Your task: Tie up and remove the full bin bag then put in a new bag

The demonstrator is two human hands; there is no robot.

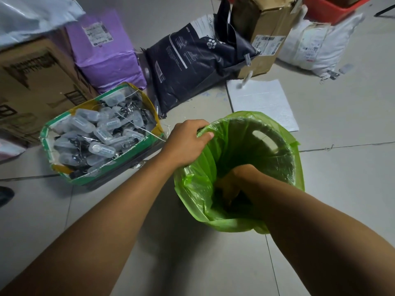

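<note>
The right hand point(237, 184) is reached down inside the green bin bag point(198, 189); its fingers are hidden in the bag's depth, so their state cannot be told. The bag is seated in the bin point(275, 144), which stands on the tiled floor point(149, 242), with its edge folded over the rim. The left hand point(186, 142) is closed on the bag edge at the far-left rim. Beyond, a box of small plastic containers point(100, 133) and a dark pouch point(192, 69) are seen.

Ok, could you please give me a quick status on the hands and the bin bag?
Left hand gripping green bin bag at the bin rim. Right hand down inside, grip hidden. Bag draped over rim. Nothing in the way.
</note>
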